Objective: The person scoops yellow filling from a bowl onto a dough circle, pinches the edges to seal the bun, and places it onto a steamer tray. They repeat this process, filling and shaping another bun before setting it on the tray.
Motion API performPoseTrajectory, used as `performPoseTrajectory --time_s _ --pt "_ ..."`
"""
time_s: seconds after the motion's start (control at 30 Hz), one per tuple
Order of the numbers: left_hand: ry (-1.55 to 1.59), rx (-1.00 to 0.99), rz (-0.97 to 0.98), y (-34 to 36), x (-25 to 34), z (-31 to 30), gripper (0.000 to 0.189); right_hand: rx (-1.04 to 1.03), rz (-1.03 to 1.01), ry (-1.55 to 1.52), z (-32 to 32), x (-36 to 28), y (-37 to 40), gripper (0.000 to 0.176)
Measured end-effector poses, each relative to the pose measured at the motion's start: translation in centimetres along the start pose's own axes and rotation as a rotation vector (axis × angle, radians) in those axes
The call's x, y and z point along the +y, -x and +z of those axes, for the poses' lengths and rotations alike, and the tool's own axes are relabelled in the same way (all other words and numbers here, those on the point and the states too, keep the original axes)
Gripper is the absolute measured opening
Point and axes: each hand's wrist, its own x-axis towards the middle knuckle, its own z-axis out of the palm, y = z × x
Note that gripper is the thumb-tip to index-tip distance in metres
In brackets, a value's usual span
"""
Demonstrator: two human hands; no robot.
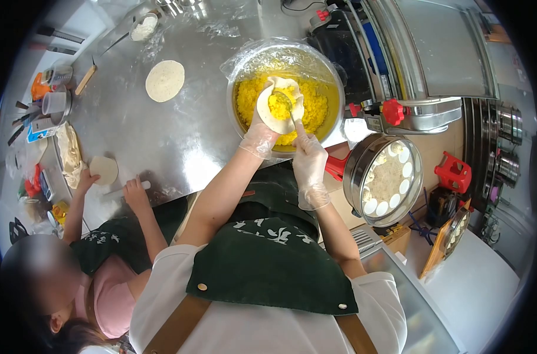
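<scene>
A gloved left hand of mine [261, 135] cups a round dough wrapper [273, 125] over the large metal bowl [341, 97]. Yellow crumbly filling [278, 108] sits in the middle of the wrapper, whose edges curl upward. My right hand [310, 156], also gloved, grips the handle of a metal spoon [291, 114]. The spoon's head presses into the filling on the wrapper. More yellow filling [249, 97] lies in the bowl beneath, and plastic wrap [268, 52] covers the bowl's far side.
On the steel table [203, 82] lies a flat dough round [165, 81]. At left a co-worker's hands [137, 192] work with a rolling pin [118, 191] and another dough round [105, 171]. Right of me stands a round steamer [352, 197] with several white pieces along its edge.
</scene>
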Motion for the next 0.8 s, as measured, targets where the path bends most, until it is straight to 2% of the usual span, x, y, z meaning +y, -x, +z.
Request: performPoseTrajectory --time_s 0.13,0.23,0.27,0.33,0.37,0.47,0.5,0.6,0.67,0.8 --pt "-0.040 0.154 0.016 0.5 0.2 0.8 0.035 -0.022 0.100 -0.085 -1.3 -1.9 0.3 0.049" --pt "-0.049 -0.009 -0.008 0.1 0.6 -0.4 0.030 -0.058 0.044 -0.034 -1.0 -0.9 0.3 0.049" --pt "-0.087 0.005 0.077 -0.1 0.9 -0.9 0.029 -0.055 0.010 -0.009 -0.9 -0.6 0.0 0.049" --pt "-0.161 0.039 0.245 0.2 1.6 -1.4 0.026 -0.015 0.096 0.091 -1.5 0.0 -1.3 0.048" --pt "-0.060 0.013 0.203 0.3 2.6 -1.6 0.027 0.009 0.142 0.144 -2.0 0.5 -2.3 0.047" --pt "-0.112 -0.110 0.199 2.4 4.5 -0.1 0.032 -0.149 0.121 0.599 -0.8 6.4 -6.5 0.047" --pt "-0.138 0.063 0.257 3.0 4.9 -0.1 0.037 -0.180 0.137 0.582 0.0 8.0 -7.6 0.043" --pt "-0.096 -0.037 0.224 3.7 6.1 -0.1 0.039 -0.310 0.212 0.492 2.1 9.9 -9.3 0.037" --pt "-0.098 0.015 0.260 4.0 6.4 0.0 0.041 -0.438 0.302 0.385 3.9 9.4 -9.5 0.040" --pt "-0.125 0.048 0.295 4.6 6.8 -0.9 0.038 -0.553 0.501 -0.176 5.7 9.5 -9.4 0.044"
